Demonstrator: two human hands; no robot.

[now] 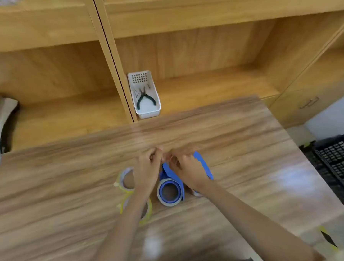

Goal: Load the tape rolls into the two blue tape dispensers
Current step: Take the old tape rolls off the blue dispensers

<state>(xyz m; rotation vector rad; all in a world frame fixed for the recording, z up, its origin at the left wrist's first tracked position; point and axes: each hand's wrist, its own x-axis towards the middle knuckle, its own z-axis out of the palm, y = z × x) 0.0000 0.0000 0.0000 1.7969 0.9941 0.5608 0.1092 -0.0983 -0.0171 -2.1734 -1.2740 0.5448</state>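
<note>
While lying lengthwise away from the person, blue dispenser [169,176] under both pinching hands [147,169].

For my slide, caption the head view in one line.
Both hands work at a blue tape dispenser; two loose tape rolls wait beside it.

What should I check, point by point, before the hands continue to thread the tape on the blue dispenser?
1. Roll seated on the near blue dispenser: ok, a tape roll sits around its hub.
2. Both hands at the front end: ok, left hand and right hand meet there.
3. Tape end gripped: cannot tell, the fingertips are blurred.
4. Second blue dispenser within reach: ok, under the right hand; whether it is loaded, cannot tell.
5. Spare rolls ready: ok, two lie by the left forearm.
6. Table space ahead: ok.
</note>
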